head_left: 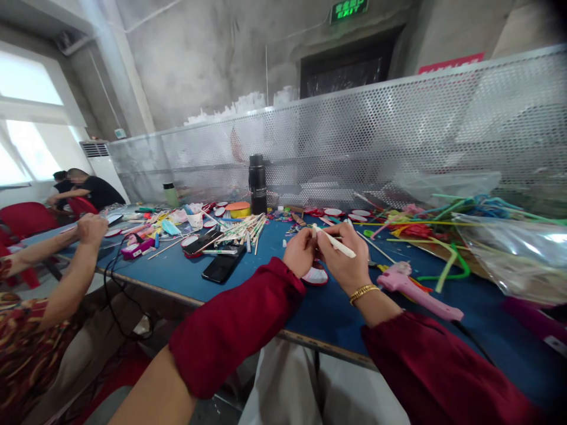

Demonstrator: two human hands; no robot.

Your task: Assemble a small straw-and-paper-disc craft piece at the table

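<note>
My right hand (348, 254) is closed around a cream-white, pen-like stick (340, 245), which slants down to the right across the fingers. Close against it, my left hand (300, 252) has its fingers pinched together at a small whitish piece whose kind I cannot make out. Just under both hands, a white round piece with a red edge (315, 277) lies on the blue table (266, 283), partly covered. To the right of my right wrist rests a pink glue gun (419, 290) with a dark cord.
Two dark phones (224, 264) lie left of my hands, near a bundle of paper sticks (248, 230). A black flask (257, 184) stands behind. Plastic bags (518, 254) and coloured pipe cleaners (452, 260) spread right. A co-worker's hands (92, 229) are at far left.
</note>
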